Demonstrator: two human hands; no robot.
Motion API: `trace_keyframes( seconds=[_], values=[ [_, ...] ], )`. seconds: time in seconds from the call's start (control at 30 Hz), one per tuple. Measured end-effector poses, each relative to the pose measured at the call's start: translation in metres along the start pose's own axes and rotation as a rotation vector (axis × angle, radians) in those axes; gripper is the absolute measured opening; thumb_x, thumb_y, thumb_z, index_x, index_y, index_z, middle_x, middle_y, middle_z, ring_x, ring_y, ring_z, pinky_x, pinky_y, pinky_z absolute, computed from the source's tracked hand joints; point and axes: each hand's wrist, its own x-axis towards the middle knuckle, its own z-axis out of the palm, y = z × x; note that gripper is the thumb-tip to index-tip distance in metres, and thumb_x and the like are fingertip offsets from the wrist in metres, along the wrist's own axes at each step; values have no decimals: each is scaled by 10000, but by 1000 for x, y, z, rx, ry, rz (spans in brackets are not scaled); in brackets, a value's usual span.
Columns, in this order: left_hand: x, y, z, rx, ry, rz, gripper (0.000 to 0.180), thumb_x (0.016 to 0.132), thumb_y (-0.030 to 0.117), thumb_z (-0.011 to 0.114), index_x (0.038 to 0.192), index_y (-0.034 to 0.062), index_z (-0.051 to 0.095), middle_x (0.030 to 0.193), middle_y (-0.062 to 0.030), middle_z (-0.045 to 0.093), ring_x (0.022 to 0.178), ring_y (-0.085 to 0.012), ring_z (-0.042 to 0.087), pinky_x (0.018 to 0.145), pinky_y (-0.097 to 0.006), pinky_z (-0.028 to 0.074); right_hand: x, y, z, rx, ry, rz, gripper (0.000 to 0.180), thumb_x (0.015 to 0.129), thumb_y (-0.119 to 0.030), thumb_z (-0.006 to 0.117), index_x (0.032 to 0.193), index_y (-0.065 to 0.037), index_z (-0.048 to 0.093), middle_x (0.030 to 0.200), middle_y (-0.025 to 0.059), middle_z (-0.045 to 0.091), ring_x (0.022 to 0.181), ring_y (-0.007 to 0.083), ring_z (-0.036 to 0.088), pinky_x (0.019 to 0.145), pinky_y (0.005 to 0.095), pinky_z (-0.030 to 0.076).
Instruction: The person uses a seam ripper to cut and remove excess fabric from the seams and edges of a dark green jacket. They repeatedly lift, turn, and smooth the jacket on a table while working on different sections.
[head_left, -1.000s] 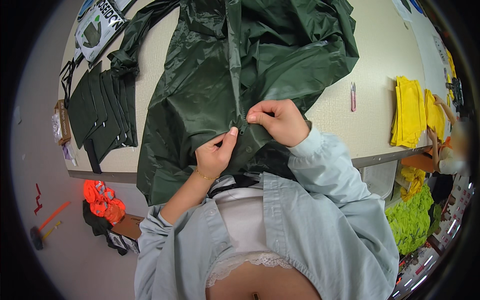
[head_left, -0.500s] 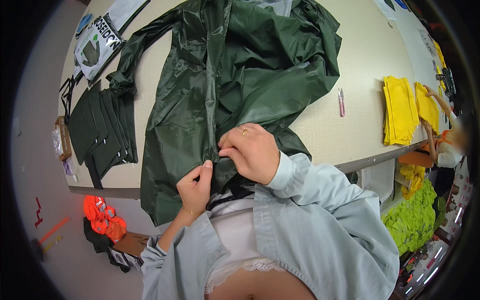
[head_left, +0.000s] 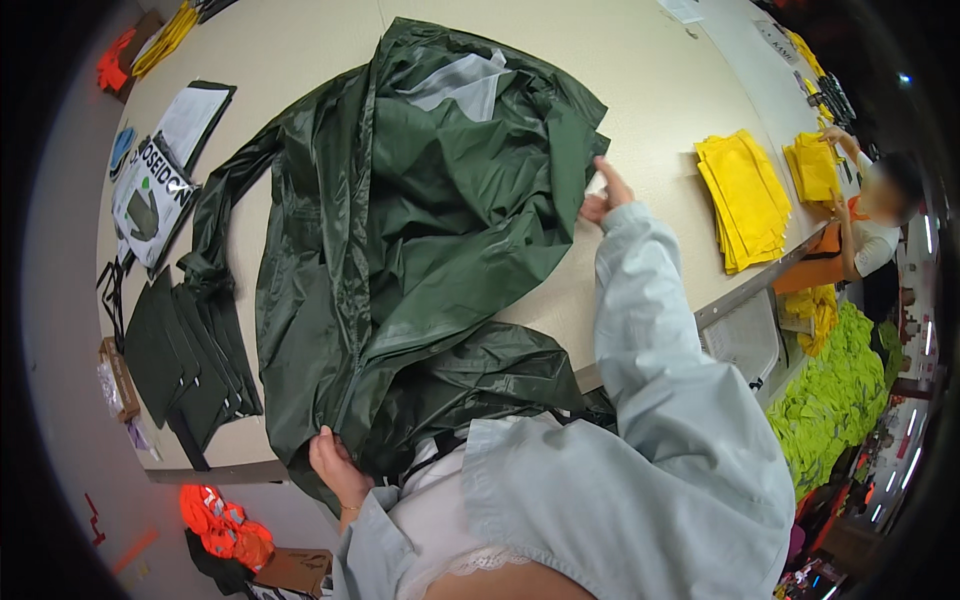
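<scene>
Far left: small cardboard box (head_left: 121, 378), at the edge of the table (head_left: 650, 110). Upper left: printed packet (head_left: 150, 205), clear and white, lying flat. Left: stack of dark green flat pieces (head_left: 190, 350), fanned in overlapping layers. Lower left, below the table: bundle of bright orange cloth (head_left: 225, 525), with pale bands.

Lower left of centre: left hand (head_left: 340, 468), closed lightly, fingers on the hem of the dark green garment; bracelet at wrist.

Centre: dark green garment (head_left: 440, 230), one, glossy, spread on the table. One sleeve trails to the left, its end just beside the stack; a long front strip runs from upper centre to the lower hem; pale lining (head_left: 460, 85) shows at the top. Condition, as judged: laying-out done in the main; smoothing incomplete, the right half bunched and creased; no neat fold present. Whether the front fastening is joined along its length: cannot tell.

Right of centre: right hand (head_left: 606, 195), partly open, index finger extended at the garment's right edge; whether it has hold of the fabric, cannot tell.

Right: pile of yellow pieces (head_left: 742, 205), layered, well apart from the garment. Lower right: heap of lime-green cloth (head_left: 830, 400). Far right: co-worker (head_left: 880, 240), hands at a smaller yellow piece (head_left: 811, 168).
</scene>
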Motion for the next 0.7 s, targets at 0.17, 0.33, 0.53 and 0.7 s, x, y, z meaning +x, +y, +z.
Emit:
trace_keyframes(
  seconds=[0.17,0.33,0.53,0.7],
  values=[
    [4,-14,24,23,306,149,308,937,256,465,735,24,473,765,-2,477,710,-139,406,666,-301,349,35,-29,-1,-220,-135,-392,343,635,-266,744,876,-34,671,805,117,629,722,273,590,638,350,490],
    [-12,-53,0,452,39,340,301,968,197,412,790,-41,465,687,-122,465,652,-200,399,625,-330,368,-71,-201,30,267,109,-790,148,597,-54,678,721,21,646,744,107,624,676,233,585,631,337,487],
    [-14,-72,-9,449,81,563,299,962,197,405,837,-65,474,802,-133,491,728,-196,420,700,-314,378,-48,-159,168,-609,506,-1053,303,750,-231,653,875,13,524,914,221,639,869,380,630,775,474,494],
    [-15,-80,-33,-19,91,-63,374,928,321,505,1027,-39,527,1007,-114,555,894,-190,481,844,-310,385,-32,-78,199,-1563,-54,-738,593,699,-545,699,1044,-65,654,1125,161,618,1036,349,588,863,426,469]
  ],
)
